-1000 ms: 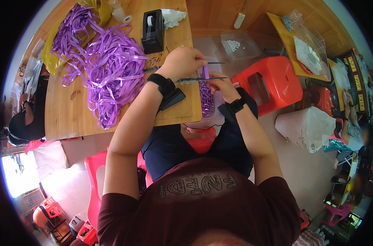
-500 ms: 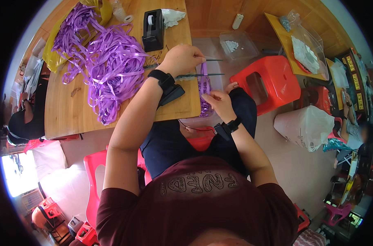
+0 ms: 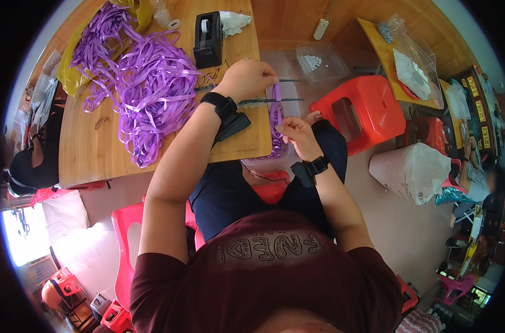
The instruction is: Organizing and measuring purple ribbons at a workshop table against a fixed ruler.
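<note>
A narrow purple ribbon point(image 3: 278, 99) runs between my hands, just past the right edge of the wooden table. My left hand point(image 3: 245, 79) is closed in a pinch at the ribbon's far end, beside a thin dark rod point(image 3: 290, 81). A second dark rod point(image 3: 277, 101) juts out over the table edge, nearer to me, and the ribbon passes by it. Lower down, my right hand point(image 3: 299, 136) pinches the ribbon between thumb and finger. A large tangled heap of purple ribbon point(image 3: 152, 83) lies on the table, left of my left forearm. More ribbon sits below in a clear plastic bin point(image 3: 290, 111).
A black tape dispenser point(image 3: 208, 40) stands on the wooden table point(image 3: 91, 158). The yellow bag point(image 3: 69, 72) holds more ribbon. Right of my knee is a red stool point(image 3: 380, 114), with a white sack point(image 3: 410, 169) beyond it. A clear tub point(image 3: 324, 61) with white pieces sits farther back.
My right hand has shifted slightly, its fingers still pinching the ribbon. My left hand stays at the far rod.
</note>
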